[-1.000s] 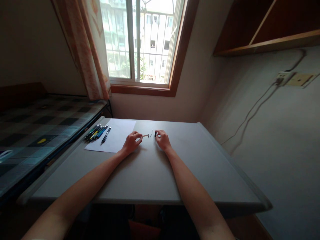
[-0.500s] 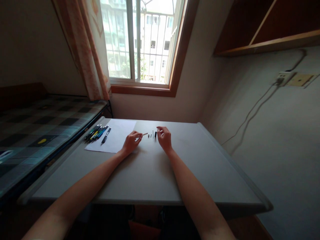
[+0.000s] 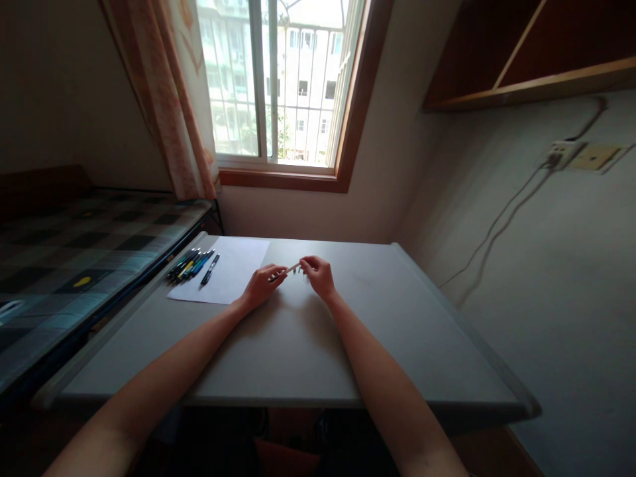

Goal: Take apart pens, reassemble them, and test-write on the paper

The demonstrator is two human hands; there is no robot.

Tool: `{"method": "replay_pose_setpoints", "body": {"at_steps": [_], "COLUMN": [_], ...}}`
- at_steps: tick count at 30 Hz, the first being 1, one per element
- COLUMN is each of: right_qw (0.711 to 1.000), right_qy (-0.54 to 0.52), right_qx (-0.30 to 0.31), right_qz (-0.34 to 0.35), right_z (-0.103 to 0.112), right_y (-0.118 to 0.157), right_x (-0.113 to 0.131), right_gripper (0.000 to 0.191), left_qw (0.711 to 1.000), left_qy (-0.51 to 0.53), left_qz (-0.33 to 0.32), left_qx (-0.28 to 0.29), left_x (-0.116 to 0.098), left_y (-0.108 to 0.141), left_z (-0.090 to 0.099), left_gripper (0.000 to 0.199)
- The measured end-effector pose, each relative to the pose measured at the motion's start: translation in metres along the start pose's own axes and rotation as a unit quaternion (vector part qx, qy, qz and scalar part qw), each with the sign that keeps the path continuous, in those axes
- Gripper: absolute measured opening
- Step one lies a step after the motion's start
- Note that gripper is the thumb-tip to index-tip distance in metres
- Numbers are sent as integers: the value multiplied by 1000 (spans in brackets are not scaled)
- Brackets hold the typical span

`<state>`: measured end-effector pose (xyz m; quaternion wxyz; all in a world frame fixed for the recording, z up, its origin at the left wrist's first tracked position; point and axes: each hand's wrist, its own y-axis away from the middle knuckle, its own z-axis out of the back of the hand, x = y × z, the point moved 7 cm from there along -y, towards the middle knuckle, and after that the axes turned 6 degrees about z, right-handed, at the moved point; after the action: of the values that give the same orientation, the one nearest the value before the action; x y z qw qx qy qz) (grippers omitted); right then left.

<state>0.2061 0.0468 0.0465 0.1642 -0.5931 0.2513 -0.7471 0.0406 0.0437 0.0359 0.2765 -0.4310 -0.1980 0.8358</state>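
A slim pale pen barrel (image 3: 292, 269) with a dark lower end slants between my hands, just above the table. My left hand (image 3: 261, 285) is closed around its lower part. Thumb and fingers of my right hand (image 3: 319, 275) pinch at its upper right tip; whether they also hold a small part there is hidden. Small pen parts (image 3: 304, 277) lie on the table behind and below the right fingers, mostly covered by them.
A white sheet of paper (image 3: 238, 258) lies at the left of the grey table (image 3: 397, 331). On it rest a single dark pen (image 3: 210, 270) and a pile of several pens (image 3: 187, 265). A checked bed (image 3: 99, 232) stands to the left.
My right hand has moved left and now meets the tip of the pen barrel. The barrel has shifted in my left hand, so its dark end now shows.
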Motion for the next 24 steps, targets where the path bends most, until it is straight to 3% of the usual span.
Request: {"method": "replay_pose_setpoints", "body": {"at_steps": [5,8,13,18,24], "right_qw": [986,974,955,943,931], "right_qy": [-122,-163,-224,-248,-263], "right_qx": [-82,-97,-57,-6,2], "right_qz": [-80,-125,-183,-224,-253], "right_z": [10,11,0,-11,-17], "right_y": [-2,1,6,12,15], "right_x": [-15,-19,-20,-21,-23], "right_gripper": [28,30,27,22,17], "left_qw": [994,964,881,844,796], "left_qy": [72,199,384,442,489], "left_qz": [80,169,255,278,312], "left_qx": [-24,-50,-102,-125,-171], "left_x": [14,28,45,52,57], "left_y": [-2,-4,-2,-1,4], "left_z": [3,6,10,11,10], "left_gripper": [21,30,44,37,48]}}
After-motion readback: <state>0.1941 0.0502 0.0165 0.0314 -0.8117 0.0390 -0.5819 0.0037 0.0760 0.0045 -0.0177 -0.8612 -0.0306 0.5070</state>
